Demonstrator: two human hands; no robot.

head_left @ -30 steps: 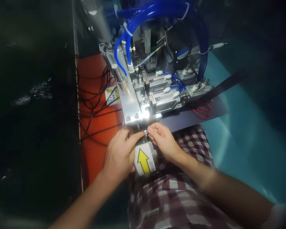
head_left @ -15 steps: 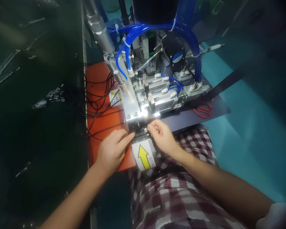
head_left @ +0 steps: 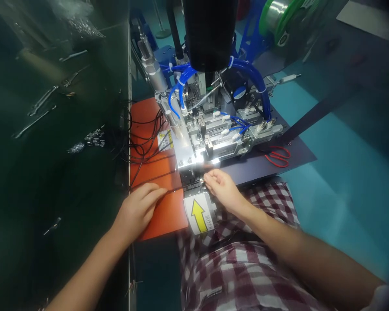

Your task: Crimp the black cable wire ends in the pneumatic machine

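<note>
The right hand (head_left: 221,185) is pinching the black cable's (head_left: 178,188) end at the arrow label's (head_left: 199,216) twelve o'clock; the left hand (head_left: 139,207) is curling at nine, its grip hidden; lining-up is apparently underway; the next move is probably calling for steadiness.

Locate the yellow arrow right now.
In the head view, the yellow arrow sits just below centre, between the left hand and the right hand.

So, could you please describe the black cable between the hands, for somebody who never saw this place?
Find the orange panel left of the metal machine. Across its nearer half, a thin black cable runs from the left hand toward the right hand. Unlike the looped cables farther back, this stretch is nearly straight.
</note>
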